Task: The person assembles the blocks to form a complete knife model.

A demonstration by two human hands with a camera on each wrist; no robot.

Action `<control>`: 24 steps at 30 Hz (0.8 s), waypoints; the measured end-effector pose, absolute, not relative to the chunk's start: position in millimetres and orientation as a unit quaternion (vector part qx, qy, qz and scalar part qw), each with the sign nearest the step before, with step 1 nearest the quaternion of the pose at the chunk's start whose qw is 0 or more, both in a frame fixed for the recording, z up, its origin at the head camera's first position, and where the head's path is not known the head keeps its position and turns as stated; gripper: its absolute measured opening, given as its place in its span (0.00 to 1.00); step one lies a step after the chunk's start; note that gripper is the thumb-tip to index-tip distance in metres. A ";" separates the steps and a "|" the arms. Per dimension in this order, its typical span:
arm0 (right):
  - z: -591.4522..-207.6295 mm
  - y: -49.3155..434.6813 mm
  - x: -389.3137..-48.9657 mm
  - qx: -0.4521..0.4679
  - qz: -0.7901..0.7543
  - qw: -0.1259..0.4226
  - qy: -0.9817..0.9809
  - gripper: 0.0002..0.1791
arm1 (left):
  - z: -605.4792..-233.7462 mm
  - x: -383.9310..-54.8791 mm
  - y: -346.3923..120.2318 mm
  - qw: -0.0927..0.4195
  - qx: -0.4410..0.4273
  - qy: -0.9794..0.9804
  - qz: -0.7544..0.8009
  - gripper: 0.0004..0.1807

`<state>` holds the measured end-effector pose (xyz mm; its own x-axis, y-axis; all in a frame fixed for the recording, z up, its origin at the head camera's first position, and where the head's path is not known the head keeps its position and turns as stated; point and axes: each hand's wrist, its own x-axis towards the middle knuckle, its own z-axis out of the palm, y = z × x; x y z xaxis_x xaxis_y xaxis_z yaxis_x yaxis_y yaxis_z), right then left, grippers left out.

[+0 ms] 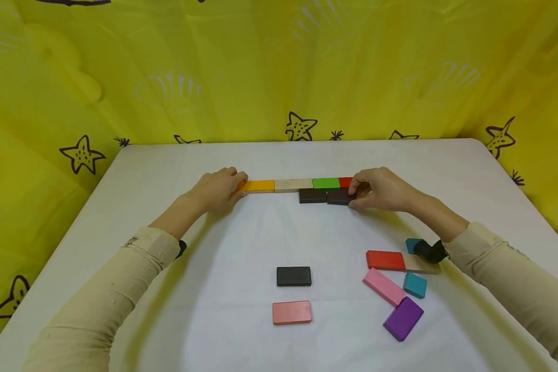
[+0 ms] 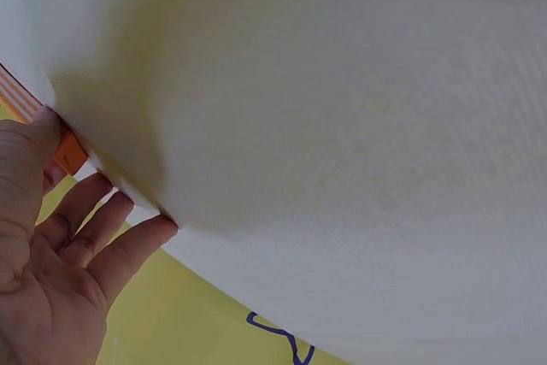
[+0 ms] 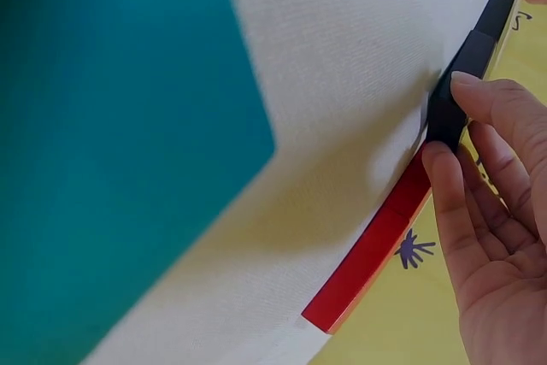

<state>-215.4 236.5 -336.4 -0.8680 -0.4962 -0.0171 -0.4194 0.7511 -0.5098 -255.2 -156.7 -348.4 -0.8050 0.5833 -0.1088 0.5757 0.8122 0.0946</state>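
Observation:
A row of flat blocks lies across the far part of the table: an orange block (image 1: 259,186), a plain wooden block (image 1: 293,185), a green block (image 1: 325,183) and a red block (image 1: 345,181). My left hand (image 1: 219,190) pinches the orange block at its left end between thumb and forefinger, the other fingers spread on the table. In front of the row lie two black blocks, end to end. My right hand (image 1: 376,188) pinches the right black block (image 1: 338,197) by its right end. The left black block (image 1: 312,196) touches or nearly touches it. Part of the red block is hidden behind the right hand.
Nearer stand a black block (image 1: 293,276) and a salmon block (image 1: 292,312). Under the right forearm lie a red block (image 1: 385,260), a wooden block (image 1: 418,264), a pink block (image 1: 384,287), a purple block (image 1: 403,318) and teal blocks (image 1: 415,285). A yellow curtain (image 1: 242,77) hangs behind the table.

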 end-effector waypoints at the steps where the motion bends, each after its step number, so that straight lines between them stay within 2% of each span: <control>1: -336.2 236.3 -215.4 -0.246 -0.251 0.074 0.933 0.11 | -348.2 -255.2 -156.9 0.067 0.305 0.950 0.029 0.20; 24: -337.4 231.4 -216.3 -0.264 -0.197 0.040 0.943 0.11 | -346.6 -254.0 -156.5 0.067 0.304 0.950 0.034 0.20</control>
<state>-216.3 231.4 -337.4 -0.8569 -0.5146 0.0289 -0.4833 0.7828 -0.3919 -254.0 -156.5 -346.6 -0.8067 0.5814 -0.1063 0.5722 0.8133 0.1057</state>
